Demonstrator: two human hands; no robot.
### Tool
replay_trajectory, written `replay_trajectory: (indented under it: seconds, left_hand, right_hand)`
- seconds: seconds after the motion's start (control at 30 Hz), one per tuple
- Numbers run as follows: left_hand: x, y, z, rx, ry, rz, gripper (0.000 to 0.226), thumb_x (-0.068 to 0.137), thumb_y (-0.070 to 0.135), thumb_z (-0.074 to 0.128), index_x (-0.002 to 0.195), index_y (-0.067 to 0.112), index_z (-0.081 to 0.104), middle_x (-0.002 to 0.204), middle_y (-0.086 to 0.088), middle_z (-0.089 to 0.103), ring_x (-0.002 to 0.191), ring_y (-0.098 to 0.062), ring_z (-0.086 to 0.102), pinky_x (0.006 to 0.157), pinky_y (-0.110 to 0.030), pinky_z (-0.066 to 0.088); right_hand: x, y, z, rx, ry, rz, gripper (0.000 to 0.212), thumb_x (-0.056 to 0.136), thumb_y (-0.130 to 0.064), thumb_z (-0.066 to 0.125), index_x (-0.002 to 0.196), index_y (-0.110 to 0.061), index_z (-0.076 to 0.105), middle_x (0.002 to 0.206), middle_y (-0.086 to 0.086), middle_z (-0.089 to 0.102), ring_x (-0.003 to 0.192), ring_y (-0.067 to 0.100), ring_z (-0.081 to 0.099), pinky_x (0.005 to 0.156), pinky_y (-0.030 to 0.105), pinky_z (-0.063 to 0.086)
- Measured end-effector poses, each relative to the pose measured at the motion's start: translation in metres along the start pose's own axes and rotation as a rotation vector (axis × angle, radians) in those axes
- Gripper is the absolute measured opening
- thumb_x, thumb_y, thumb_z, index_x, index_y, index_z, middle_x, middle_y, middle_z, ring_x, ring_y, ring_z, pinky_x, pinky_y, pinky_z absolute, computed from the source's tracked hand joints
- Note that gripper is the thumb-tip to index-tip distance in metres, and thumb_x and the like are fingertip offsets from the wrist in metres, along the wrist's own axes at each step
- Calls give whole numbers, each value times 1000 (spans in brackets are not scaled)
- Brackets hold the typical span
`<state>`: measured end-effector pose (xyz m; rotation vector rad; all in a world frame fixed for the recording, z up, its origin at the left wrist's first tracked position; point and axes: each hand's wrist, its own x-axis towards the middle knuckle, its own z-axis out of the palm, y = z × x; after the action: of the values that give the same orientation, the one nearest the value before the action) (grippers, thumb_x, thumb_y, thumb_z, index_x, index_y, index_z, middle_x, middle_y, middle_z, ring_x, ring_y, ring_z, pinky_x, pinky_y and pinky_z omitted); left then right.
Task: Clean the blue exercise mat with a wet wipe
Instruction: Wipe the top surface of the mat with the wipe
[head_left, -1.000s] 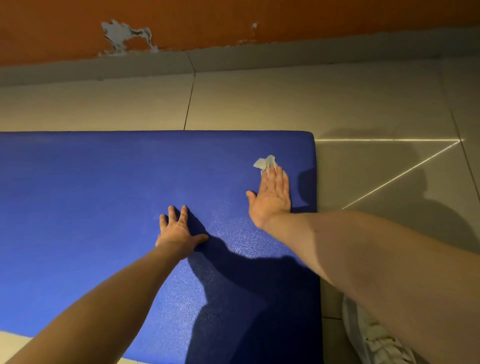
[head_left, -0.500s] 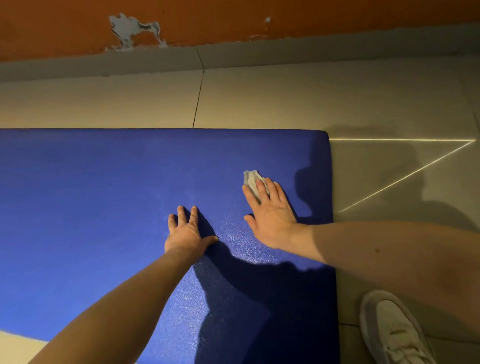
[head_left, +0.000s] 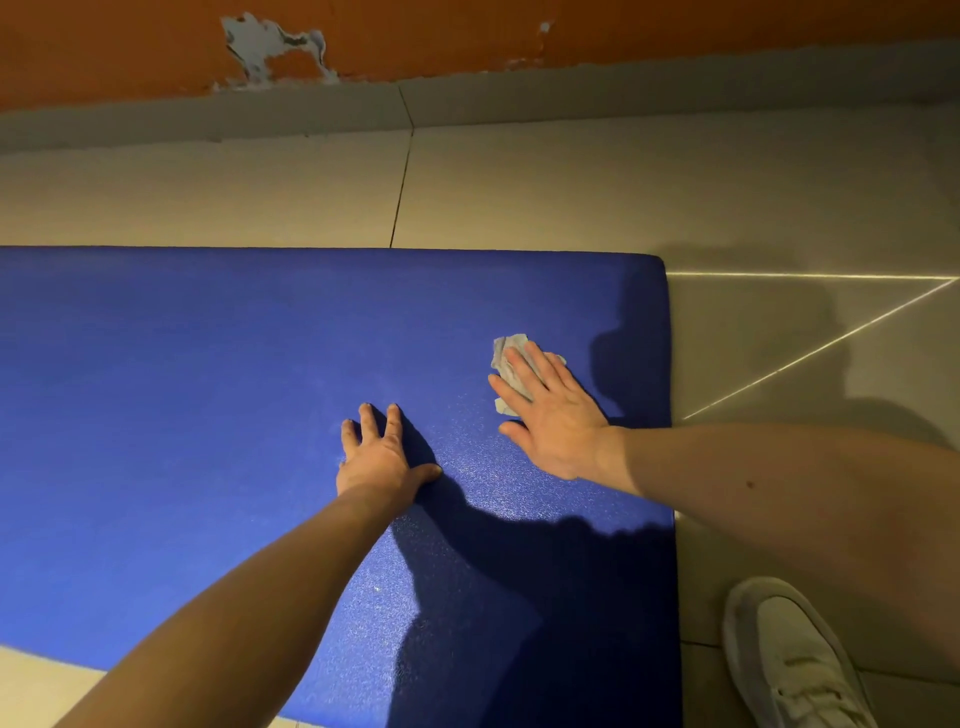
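Wiping underway: right hand, fingers straight and spread, presses wet wipe onto blue exercise mat near right end; left hand, fingers splayed, braces mat. Next likely: sweep toward unwiped left stretch.

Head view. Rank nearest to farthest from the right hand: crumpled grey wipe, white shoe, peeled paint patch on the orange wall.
1. Crumpled grey wipe: under the right hand.
2. White shoe: lower right corner.
3. Peeled paint patch: top left, far back.
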<state>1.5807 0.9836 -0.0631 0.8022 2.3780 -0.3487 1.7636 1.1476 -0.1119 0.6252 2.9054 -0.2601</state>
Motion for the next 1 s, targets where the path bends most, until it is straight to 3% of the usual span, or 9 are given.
replay_trajectory:
  seconds: [0.07,0.23,0.37,0.5,0.6,0.7,0.83,0.9,1.0]
  left_hand:
    - [0,1,0,0,-4,-3,109,84,61,67,159,34,-8,165,4,-19,153,-31,-14,115,-56,34]
    - [-1,2,-1,11,-2,-9,108,85,61,66,158,34,-9,165,4,-20,153,-30,-14,114,-55,36]
    - [-1,2,-2,17,1,-4,109,86,59,67,159,32,-9,165,2,-20,153,-30,-14,115,-53,35]
    - [-1,0,-1,-5,5,5,110,84,61,68,159,34,-8,165,3,-21,152,-30,-15,115,-54,35]
    - [-1,-2,-3,-5,5,17,109,84,63,67,159,34,-7,165,4,-20,152,-29,-15,113,-54,37]
    - [-2,-2,-4,-2,0,21,110,83,64,67,158,35,-8,165,4,-21,152,-29,-16,111,-54,40]
    - [-1,1,-5,-8,-13,11,110,84,60,69,158,34,-9,165,3,-22,152,-30,-16,113,-54,38]
    - [2,2,-7,-14,-19,7,112,84,57,71,159,33,-8,165,2,-21,152,-31,-16,114,-53,37]
    - [7,3,-8,-30,-14,18,115,81,55,75,160,27,-5,166,-3,-17,152,-33,-14,116,-53,33]
  right_hand:
    - [5,-6,4,22,-44,45,73,99,-56,3,162,-21,4,168,13,-15,151,34,-25,125,53,-2]
    - [30,-35,1,106,-44,13,72,107,-47,20,159,-5,-8,166,14,-21,150,31,-29,125,49,-6]
    - [52,-66,0,91,-99,-153,75,108,-50,21,158,-6,-13,165,10,-24,150,27,-30,125,44,-11]
    - [62,-47,-7,66,-102,-184,80,106,-52,27,158,-13,-18,167,4,-22,152,21,-24,126,41,-8]
    - [68,-7,-16,174,-18,-2,85,104,-50,37,158,-16,-21,169,2,-16,154,18,-18,127,43,0]
    - [66,31,-20,162,22,301,83,105,-50,32,158,-12,-18,168,2,-17,155,18,-17,127,43,1]
    - [79,5,-20,263,59,527,84,105,-51,29,157,-2,-16,167,12,-18,154,26,-20,126,44,-4]
    - [85,-28,-14,293,49,385,84,105,-50,30,157,0,-13,166,15,-19,153,30,-23,125,45,-7]
    - [83,-65,-9,151,-46,28,81,107,-51,27,158,-2,-11,166,15,-19,152,30,-23,125,44,-9]
